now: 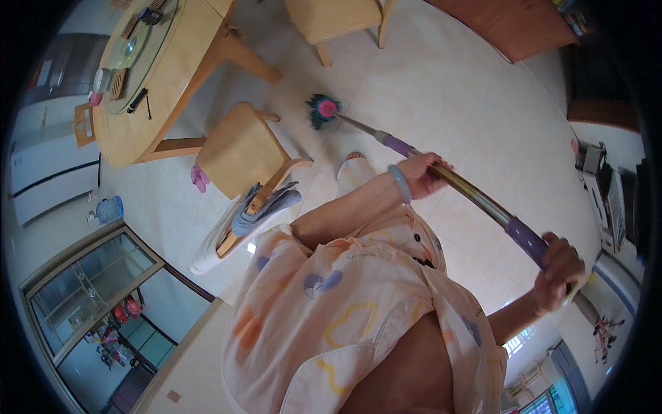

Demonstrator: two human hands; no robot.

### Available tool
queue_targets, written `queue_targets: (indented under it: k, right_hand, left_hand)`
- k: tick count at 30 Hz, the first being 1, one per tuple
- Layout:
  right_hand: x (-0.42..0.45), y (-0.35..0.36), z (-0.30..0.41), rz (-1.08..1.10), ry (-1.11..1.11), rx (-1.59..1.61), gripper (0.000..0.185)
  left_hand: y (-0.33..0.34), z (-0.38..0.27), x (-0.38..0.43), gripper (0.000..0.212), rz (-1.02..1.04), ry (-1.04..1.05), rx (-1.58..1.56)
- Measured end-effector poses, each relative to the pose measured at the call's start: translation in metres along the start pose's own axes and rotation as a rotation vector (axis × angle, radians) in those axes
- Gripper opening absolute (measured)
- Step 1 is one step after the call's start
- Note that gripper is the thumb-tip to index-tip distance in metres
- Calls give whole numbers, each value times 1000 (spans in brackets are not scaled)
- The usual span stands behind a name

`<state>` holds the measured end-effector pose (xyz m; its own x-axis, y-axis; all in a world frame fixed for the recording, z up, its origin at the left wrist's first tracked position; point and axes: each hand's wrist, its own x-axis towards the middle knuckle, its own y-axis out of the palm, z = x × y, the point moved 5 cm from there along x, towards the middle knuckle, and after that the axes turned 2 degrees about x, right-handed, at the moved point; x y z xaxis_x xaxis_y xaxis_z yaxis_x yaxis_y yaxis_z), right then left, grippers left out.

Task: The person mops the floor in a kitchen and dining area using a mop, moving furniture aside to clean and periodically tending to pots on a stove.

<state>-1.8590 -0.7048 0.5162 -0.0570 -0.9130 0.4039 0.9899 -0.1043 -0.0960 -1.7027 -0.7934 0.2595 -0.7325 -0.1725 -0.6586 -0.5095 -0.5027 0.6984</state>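
Observation:
A mop's metal pole with purple grips (473, 194) runs slantwise across the view. Around the middle of the pole is my left hand (425, 175), with a pale bangle at its wrist. My right hand (560, 271) grips the purple sleeve near the pole's upper end. At the far end, the mop head (323, 110), pink in the centre with dark green strands, rests on the pale tiled floor (408, 93) beyond my bare foot. It looks slightly blurred.
A wooden chair (243, 147) with grey cloth (264, 207) over its back stands left, beside a wooden table (181, 77). Pink slippers (199, 177) lie by that chair. Another chair (333, 20) is ahead; a reddish-brown wooden piece of furniture (522, 26) stands at upper right.

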Motion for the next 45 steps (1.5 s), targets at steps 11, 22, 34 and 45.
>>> queue_targets:
  k: [11, 22, 34, 45]
  right_hand:
    - [83, 185, -226, 481, 866, -81, 27]
    - [71, 281, -303, 947, 946, -854, 39]
    - [34, 122, -162, 561, 1292, -745, 43]
    - [-49, 185, -257, -229, 1722, 428, 36]
  left_hand:
    - [-169, -309, 14, 15, -316, 592, -146]
    - [-278, -345, 60, 6, -584, 286, -27]
    - [-172, -98, 128, 21, -172, -416, 86]
    - [-218, -222, 138, 20, -453, 63, 895]
